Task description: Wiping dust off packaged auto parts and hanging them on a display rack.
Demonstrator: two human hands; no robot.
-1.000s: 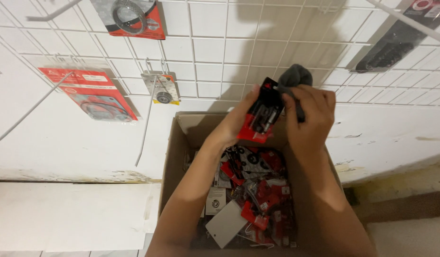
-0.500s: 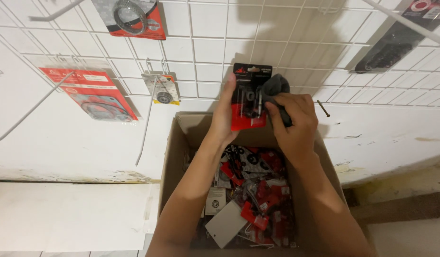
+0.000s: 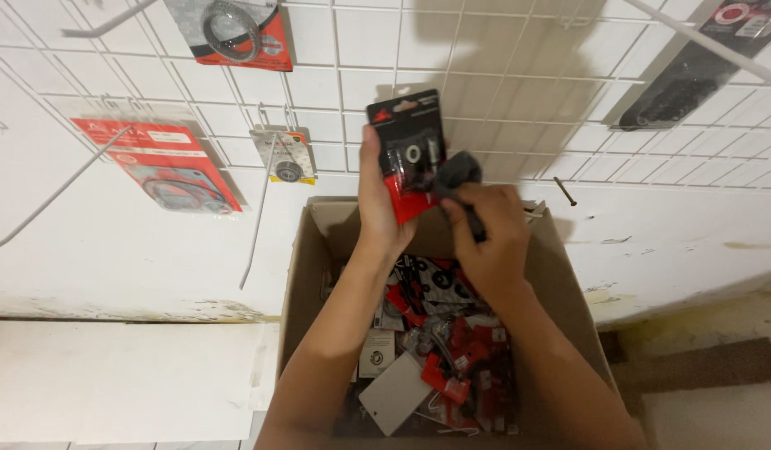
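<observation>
1. A white wire grid panel (image 3: 518, 83) fills the upper frame; hung packages (image 3: 164, 162) crowd its upper left.
2. A cardboard box (image 3: 298, 275) of loose packets is seen at lower centre.
3. A red-and-black blister pack (image 3: 409, 150), judged light, stiff and best held by its card edge, is gripped at centre by the left hand (image 3: 377, 204).
4. A dark cloth (image 3: 459, 173) is pinched against it by the right hand (image 3: 489, 233).

White wire grid panel (image 3: 518, 100) at 12 o'clock: open cells free. Long metal hook (image 3: 260, 208) obstructs at 9 o'clock. Brown cardboard box (image 3: 298, 275) crowded with red-and-black blister packs (image 3: 452, 358).
</observation>
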